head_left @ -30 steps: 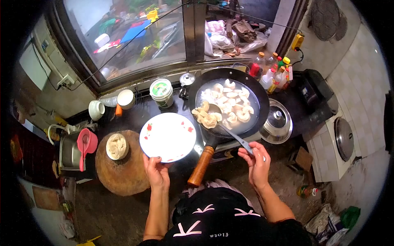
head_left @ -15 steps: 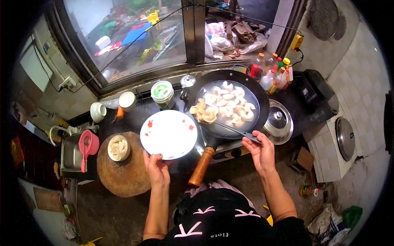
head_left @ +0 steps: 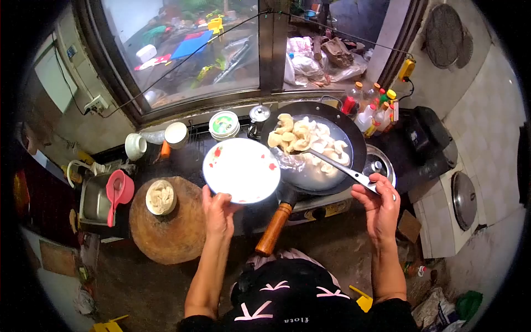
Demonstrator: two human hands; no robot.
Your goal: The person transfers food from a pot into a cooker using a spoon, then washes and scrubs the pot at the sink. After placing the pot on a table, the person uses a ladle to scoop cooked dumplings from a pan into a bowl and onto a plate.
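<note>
My left hand (head_left: 219,211) grips the near edge of a white plate (head_left: 241,170) with red flowers; no food shows on it. My right hand (head_left: 380,206) is closed round the handle of a ladle (head_left: 354,174). Pale dumplings (head_left: 289,134) are heaped in the ladle's bowl, raised over the left part of a dark wok (head_left: 358,146). Behind them, more dumplings (head_left: 334,150) lie in cloudy water. The plate is just left of the wok, by its wooden handle (head_left: 274,229).
A round wooden board (head_left: 166,238) carries a bowl of dumplings (head_left: 161,198). Left of it are a pink dipper (head_left: 120,188) and a sink (head_left: 94,202). Bottles (head_left: 368,113) stand behind the wok, and a steel lid (head_left: 387,160) lies to its right.
The ladle with its dumplings has risen from the wok's near-left edge and swung upward in view. My right hand has shifted right. The plate has moved slightly right and up.
</note>
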